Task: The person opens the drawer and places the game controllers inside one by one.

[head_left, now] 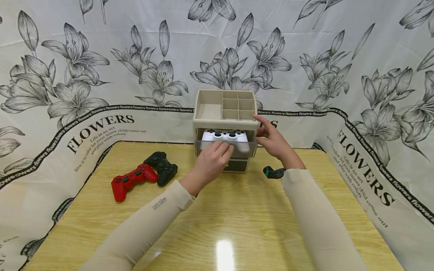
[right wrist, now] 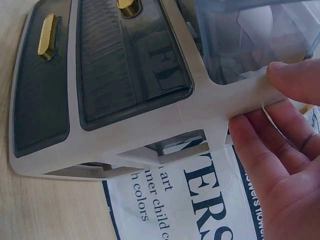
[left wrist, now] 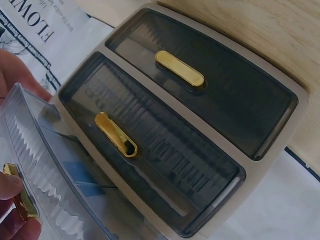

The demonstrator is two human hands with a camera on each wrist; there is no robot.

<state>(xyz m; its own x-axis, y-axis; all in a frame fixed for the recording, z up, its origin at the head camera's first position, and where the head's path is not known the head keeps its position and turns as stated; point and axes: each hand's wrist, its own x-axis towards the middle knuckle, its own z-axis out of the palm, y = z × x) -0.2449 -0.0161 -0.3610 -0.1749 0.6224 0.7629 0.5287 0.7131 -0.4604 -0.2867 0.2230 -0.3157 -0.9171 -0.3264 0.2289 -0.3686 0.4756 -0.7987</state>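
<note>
Toward the left of the counter [head_left: 203, 233], find a red game controller [head_left: 133, 181] lying at a slant, with a black controller [head_left: 162, 168] just beyond to the right, seemingly touching. Moving right, see the left-hand grip [head_left: 211, 160], reaching up out of a pale left sleeve [head_left: 145, 222], narrow and pinching the gold handle [left wrist: 26, 206] of a clear drawer [head_left: 245, 149] between thumb and fingers, plain in the left wrist view. Find the white controller [head_left: 225, 138] inside this top drawer, behind the see-through front, sticks facing up, with the drawer pulled partway out of a beige organizer [head_left: 223, 123]. Notice a divided tray [head_left: 209, 109] on top, with one large compartment at left and six small ones at right; below, two dark lower drawers [left wrist: 155, 140], both pushed in, each with its own gold pull [left wrist: 180, 68]. At the organizer's right edge, see the right-hand grip [head_left: 272, 141], narrow and holding the organizer, thumb against the front frame, fingers bent along the side. Just beside the right sleeve [head_left: 315, 210], partly hidden, spot a small dark device [head_left: 272, 172] with a green patch, resting on the counter.
</note>
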